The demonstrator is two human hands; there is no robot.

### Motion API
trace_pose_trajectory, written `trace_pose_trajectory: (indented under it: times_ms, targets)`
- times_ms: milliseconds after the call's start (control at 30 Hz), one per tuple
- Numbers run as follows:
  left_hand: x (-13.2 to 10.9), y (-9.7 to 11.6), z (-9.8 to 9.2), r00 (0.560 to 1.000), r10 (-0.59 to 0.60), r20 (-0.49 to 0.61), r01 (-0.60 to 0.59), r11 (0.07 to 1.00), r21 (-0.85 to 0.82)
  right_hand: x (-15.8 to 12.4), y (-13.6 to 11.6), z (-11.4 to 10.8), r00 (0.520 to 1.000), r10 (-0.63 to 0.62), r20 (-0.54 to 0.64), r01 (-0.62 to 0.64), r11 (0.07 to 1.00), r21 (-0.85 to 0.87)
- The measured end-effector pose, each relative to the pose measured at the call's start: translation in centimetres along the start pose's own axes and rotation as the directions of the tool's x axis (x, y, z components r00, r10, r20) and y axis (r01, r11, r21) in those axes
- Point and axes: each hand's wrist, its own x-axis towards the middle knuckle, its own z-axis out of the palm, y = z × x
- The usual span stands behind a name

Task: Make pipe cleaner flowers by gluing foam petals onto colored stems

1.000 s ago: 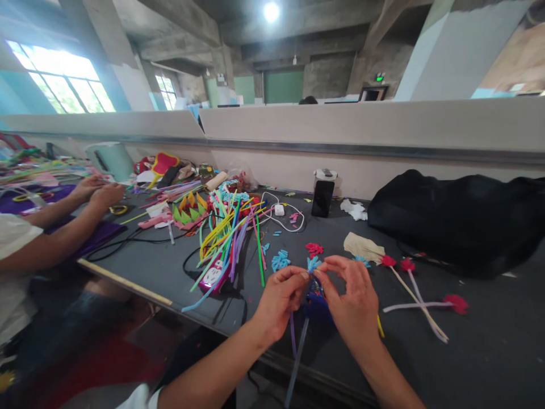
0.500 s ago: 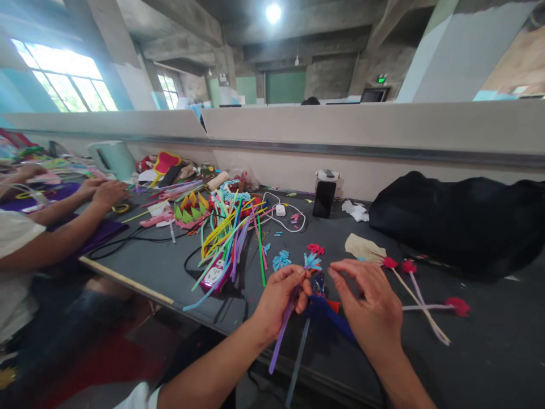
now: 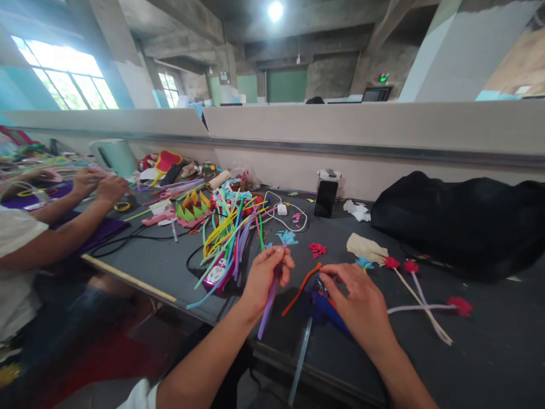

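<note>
Pinched in my left hand (image 3: 271, 275) is a purple stem (image 3: 269, 307) topped by a light blue flower (image 3: 287, 237). My right hand (image 3: 353, 301) has its thumb and forefinger closed on the upper end of an orange strip (image 3: 300, 291), which hangs down to the left. Beneath my right hand lies a dark blue item (image 3: 326, 309), partly hidden. Red pieces (image 3: 317, 250) rest between the hands, farther back. To the right lie stems with red flowers (image 3: 460, 307) and another blue flower (image 3: 365, 263).
Colourful strips (image 3: 225, 227) lie over a purple power strip (image 3: 216, 275) at the left. A phone (image 3: 326, 199) stands at the back, and a black bag (image 3: 451, 224) fills the right rear. A co-worker's hands (image 3: 106, 186) are at the far left.
My left hand has moved left with the purple stem and blue flower. My right hand has shifted slightly left and now holds the orange strip.
</note>
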Motion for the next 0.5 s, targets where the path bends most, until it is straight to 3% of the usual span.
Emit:
trace_pose_trajectory:
  times_ms: [233,500]
  targets:
    - [0.6,0.8,-0.6,0.998,0.04,-0.051,-0.043,0.997,-0.071,0.8,0.1,2.0,0.952,0.085,0.295,-0.043,0.988,-0.147]
    - [0.4,0.5,-0.2,0.999,-0.018,-0.036,0.013,0.991,-0.135,6.3,-1.0,5.3,0.878,0.104,0.467,0.039,0.957,-0.287]
